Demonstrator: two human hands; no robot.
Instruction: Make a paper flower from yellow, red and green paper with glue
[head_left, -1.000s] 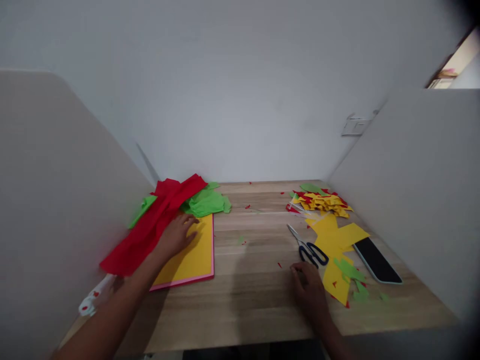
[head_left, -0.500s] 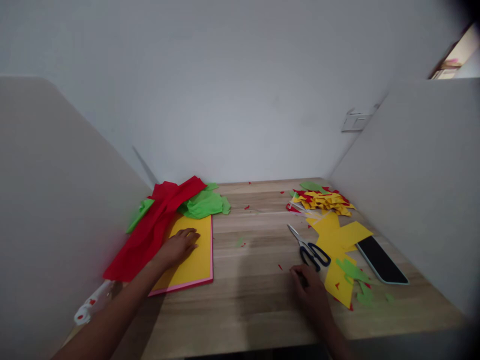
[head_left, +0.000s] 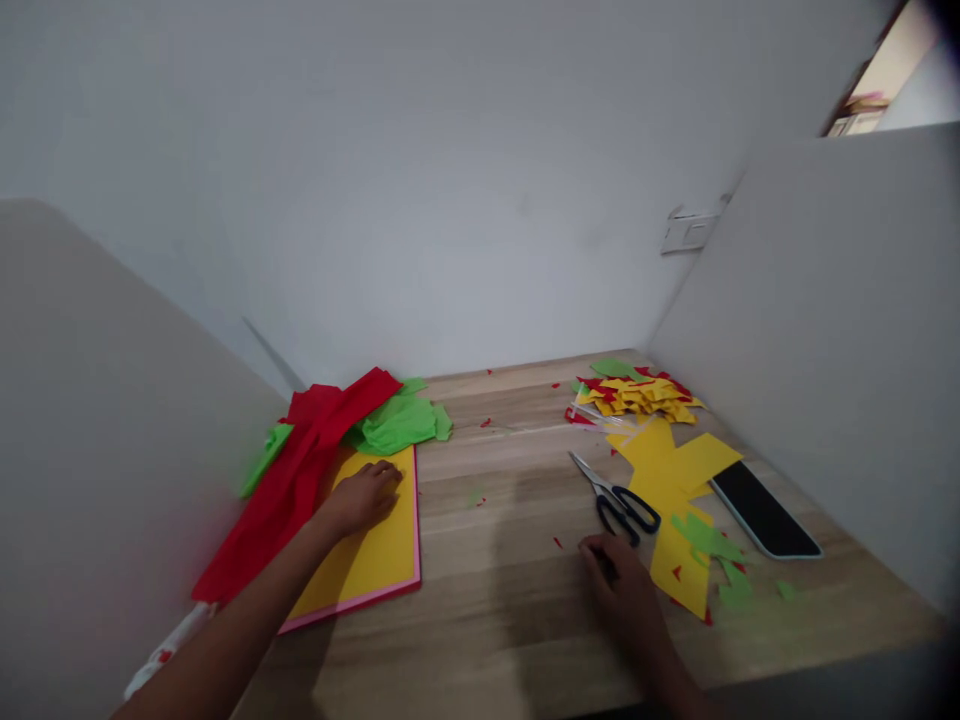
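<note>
My left hand (head_left: 367, 497) lies on a stack of coloured paper (head_left: 394, 540), yellow on top with pink and red edges showing beneath. Its fingers are slightly bent and hold nothing that I can see. Curled loosely, my right hand (head_left: 615, 575) rests on the table just in front of the scissors (head_left: 616, 500), with no object visible in its fingers. The scissors have dark blue handles, and their blades point away to the left. Beside them are yellow paper pieces (head_left: 664, 480) with green scraps (head_left: 709, 540) on top.
Red crepe paper (head_left: 300, 495) and crumpled green paper (head_left: 401, 422) overlap the stack's far end. A pile of cut red and yellow pieces (head_left: 645, 395) sits at the back right. A phone (head_left: 765, 510) lies near the right partition. White walls enclose the wooden table (head_left: 465, 640).
The camera view has tilted and shifted slightly, moving the scene in the frame. Both hands stay in about the same places on the table and the paper stack.
</note>
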